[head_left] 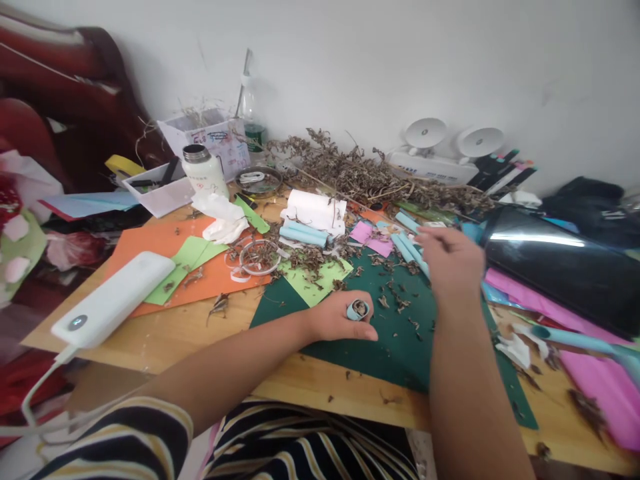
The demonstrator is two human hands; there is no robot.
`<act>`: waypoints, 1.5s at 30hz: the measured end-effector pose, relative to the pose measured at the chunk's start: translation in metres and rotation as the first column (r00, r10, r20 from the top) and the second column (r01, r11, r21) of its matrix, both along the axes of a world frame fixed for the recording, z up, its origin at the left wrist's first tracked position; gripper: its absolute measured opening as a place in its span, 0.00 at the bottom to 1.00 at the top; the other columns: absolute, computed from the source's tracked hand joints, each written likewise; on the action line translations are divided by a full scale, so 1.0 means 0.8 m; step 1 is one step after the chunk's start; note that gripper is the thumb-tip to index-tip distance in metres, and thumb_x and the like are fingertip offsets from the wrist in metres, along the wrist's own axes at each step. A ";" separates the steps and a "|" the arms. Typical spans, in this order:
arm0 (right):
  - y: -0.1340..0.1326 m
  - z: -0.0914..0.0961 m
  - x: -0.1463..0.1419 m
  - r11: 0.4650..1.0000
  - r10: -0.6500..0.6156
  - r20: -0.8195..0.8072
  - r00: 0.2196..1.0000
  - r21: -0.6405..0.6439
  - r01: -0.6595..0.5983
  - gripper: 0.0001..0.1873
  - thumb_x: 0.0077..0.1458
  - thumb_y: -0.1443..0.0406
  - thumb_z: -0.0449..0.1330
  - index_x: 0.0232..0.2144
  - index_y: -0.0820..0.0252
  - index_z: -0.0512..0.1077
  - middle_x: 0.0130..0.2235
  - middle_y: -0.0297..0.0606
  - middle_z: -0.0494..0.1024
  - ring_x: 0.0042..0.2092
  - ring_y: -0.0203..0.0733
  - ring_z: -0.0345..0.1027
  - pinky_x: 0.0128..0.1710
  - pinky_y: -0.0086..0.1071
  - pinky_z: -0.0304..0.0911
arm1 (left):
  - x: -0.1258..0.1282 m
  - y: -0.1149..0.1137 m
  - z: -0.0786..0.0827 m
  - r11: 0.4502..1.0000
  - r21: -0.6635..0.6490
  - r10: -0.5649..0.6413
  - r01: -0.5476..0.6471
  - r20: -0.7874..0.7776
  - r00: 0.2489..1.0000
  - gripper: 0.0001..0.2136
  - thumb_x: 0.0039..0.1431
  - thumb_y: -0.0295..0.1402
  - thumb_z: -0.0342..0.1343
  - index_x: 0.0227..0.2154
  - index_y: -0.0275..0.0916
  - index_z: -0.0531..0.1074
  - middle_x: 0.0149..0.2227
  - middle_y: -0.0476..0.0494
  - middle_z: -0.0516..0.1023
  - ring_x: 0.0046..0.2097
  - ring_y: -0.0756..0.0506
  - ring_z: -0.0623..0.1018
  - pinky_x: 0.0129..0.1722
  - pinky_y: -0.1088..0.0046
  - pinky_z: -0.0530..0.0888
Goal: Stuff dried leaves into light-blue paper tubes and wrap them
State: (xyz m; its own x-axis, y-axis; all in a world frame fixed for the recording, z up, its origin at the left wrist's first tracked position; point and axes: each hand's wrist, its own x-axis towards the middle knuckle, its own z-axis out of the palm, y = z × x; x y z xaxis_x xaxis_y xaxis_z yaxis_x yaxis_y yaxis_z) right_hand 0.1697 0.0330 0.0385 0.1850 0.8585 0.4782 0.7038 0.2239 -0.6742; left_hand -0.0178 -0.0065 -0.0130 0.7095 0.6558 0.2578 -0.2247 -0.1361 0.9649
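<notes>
My left hand [334, 316] is wrapped round a short light-blue paper tube [351, 313], its open end up and dried plant bits showing inside. Over the right part of the green mat [370, 357], my right hand [454, 261] has its fingers drawn together; whatever they hold, if anything, is too blurred to name. Close to those fingers lie several blue paper tubes [409, 249]. More blue tubes [303, 233] rest beside a white paper roll [316, 211]. Crumbled dried leaves [306, 261] are scattered over the mat and a green paper sheet [320, 283].
Dried plant stalks [360, 170] are heaped along the wall before a white router [433, 167]. To the left are a white power bank [113, 300] with a cable, orange paper [135, 250], a roll of tape [260, 257] and a white bottle [205, 172]. A dark screen [560, 260] stands right.
</notes>
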 end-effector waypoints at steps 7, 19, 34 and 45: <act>0.047 -0.031 -0.055 0.891 0.302 0.414 0.859 -0.443 -0.100 0.16 0.40 0.56 0.58 0.32 0.56 0.72 0.33 0.40 0.75 0.34 0.44 0.65 0.32 0.33 0.56 | 0.002 0.006 -0.010 0.998 -0.061 -0.019 0.023 0.056 0.998 0.22 0.37 0.50 0.58 0.20 0.34 0.60 0.20 0.52 0.62 0.24 0.54 0.61 0.24 0.78 0.59; 0.054 -0.045 -0.062 0.882 0.279 0.397 0.874 -0.465 -0.070 0.10 0.44 0.66 0.52 0.31 0.58 0.70 0.31 0.40 0.75 0.34 0.44 0.66 0.33 0.34 0.57 | 0.004 0.004 -0.006 0.998 -0.064 0.021 -0.025 -0.051 0.998 0.23 0.36 0.53 0.55 0.21 0.36 0.59 0.21 0.54 0.61 0.25 0.54 0.61 0.26 0.78 0.60; -0.020 -0.035 -0.016 0.950 0.164 -0.276 0.947 -0.214 -0.227 0.08 0.39 0.61 0.58 0.24 0.60 0.68 0.23 0.31 0.69 0.24 0.33 0.61 0.25 0.28 0.59 | -0.007 -0.007 0.008 0.957 0.169 0.255 -0.235 -0.104 0.961 0.15 0.47 0.43 0.53 0.20 0.35 0.60 0.19 0.52 0.61 0.22 0.55 0.61 0.22 0.79 0.61; -0.026 -0.045 -0.042 0.862 0.353 -0.544 0.761 -0.127 -0.490 0.08 0.39 0.62 0.59 0.24 0.59 0.67 0.22 0.30 0.69 0.22 0.30 0.60 0.22 0.27 0.59 | -0.033 0.020 0.017 0.607 0.679 0.609 -0.412 -0.064 0.791 0.12 0.50 0.36 0.52 0.37 0.36 0.67 0.26 0.46 0.71 0.29 0.50 0.71 0.32 0.75 0.68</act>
